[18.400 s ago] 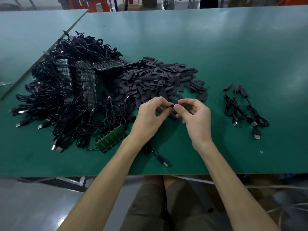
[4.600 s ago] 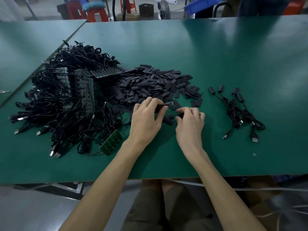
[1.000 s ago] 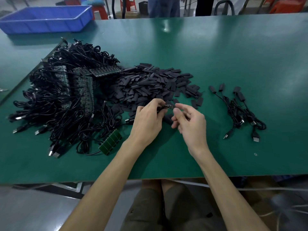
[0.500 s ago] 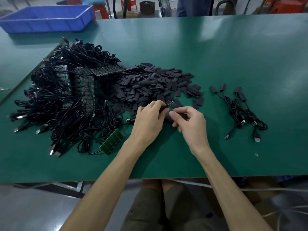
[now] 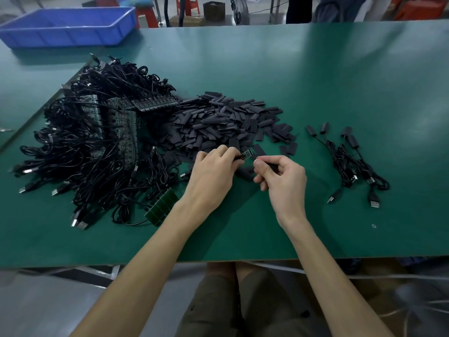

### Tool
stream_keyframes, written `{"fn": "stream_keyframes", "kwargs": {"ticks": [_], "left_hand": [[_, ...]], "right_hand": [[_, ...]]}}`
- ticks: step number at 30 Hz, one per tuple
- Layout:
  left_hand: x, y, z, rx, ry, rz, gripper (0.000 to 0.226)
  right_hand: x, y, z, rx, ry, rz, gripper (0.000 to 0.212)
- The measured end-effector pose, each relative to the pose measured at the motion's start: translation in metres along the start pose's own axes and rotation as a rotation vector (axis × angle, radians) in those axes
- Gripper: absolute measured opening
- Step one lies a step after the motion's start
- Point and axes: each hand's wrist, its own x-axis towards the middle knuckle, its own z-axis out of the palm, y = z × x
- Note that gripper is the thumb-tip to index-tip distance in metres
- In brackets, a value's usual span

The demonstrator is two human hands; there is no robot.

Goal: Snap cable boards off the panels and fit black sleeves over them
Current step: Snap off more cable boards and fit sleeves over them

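My left hand (image 5: 213, 172) pinches a small cable board (image 5: 246, 154), whose bare end sticks out to the right of its fingertips. My right hand (image 5: 283, 177) pinches a black sleeve (image 5: 273, 167) just right of the board, mostly hidden by its curled fingers. Behind both hands lies a heap of loose black sleeves (image 5: 226, 125). A tangle of black cables on uncut panels (image 5: 97, 142) fills the left of the table. A short green panel strip (image 5: 162, 206) lies near my left wrist. Several sleeved cables (image 5: 352, 161) lie to the right.
The green table (image 5: 315, 81) reaches far back; its front edge runs just under my forearms. A blue bin (image 5: 70, 25) stands at the back left on the neighbouring table. Stools and a box stand on the floor beyond the far edge.
My right hand has drawn a little to the right, away from the board tip, with the sleeve in its fingers. My left hand keeps its grip on the board.
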Motion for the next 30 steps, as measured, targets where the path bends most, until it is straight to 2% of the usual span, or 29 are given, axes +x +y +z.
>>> {"fn": "stream_keyframes", "kwargs": {"ticks": [5, 16, 30], "left_hand": [[-0.01, -0.02, -0.003, 0.161, -0.01, 0.061, 0.016], [-0.014, -0.019, -0.001, 0.231, 0.011, 0.122, 0.014], [-0.016, -0.016, -0.001, 0.227, 0.016, 0.146, 0.017]], "right_hand": [[-0.004, -0.004, 0.006, -0.102, -0.001, -0.1, 0.002], [-0.011, -0.01, 0.012, -0.239, -0.016, -0.286, 0.006], [-0.014, -0.01, 0.015, -0.375, -0.004, -0.352, 0.01]]}}
